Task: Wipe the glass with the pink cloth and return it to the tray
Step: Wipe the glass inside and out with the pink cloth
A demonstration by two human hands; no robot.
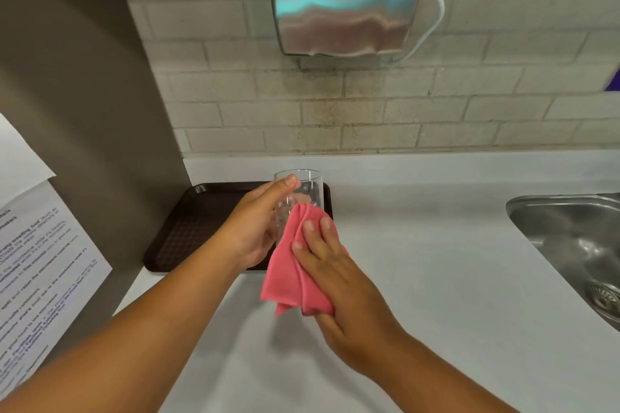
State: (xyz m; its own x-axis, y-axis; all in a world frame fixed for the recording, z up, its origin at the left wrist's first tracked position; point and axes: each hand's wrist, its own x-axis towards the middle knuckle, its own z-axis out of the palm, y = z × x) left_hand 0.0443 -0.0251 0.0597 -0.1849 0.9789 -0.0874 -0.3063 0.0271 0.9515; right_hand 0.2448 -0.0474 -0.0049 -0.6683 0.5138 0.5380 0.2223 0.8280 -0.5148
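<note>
A clear drinking glass (307, 189) is held upright above the right end of a dark brown tray (188, 225). My left hand (258, 228) wraps around its left side, thumb near the rim. My right hand (339, 275) presses a pink cloth (290, 273) against the lower right side of the glass; the cloth hangs down below my fingers. The lower part of the glass is hidden behind the cloth and my hands.
The tray lies on a white counter (419, 261) in the back left corner, against a grey side panel with printed notices (40, 261). A steel sink (577, 245) is at the right. A metal hand dryer (345, 7) hangs on the tiled wall above.
</note>
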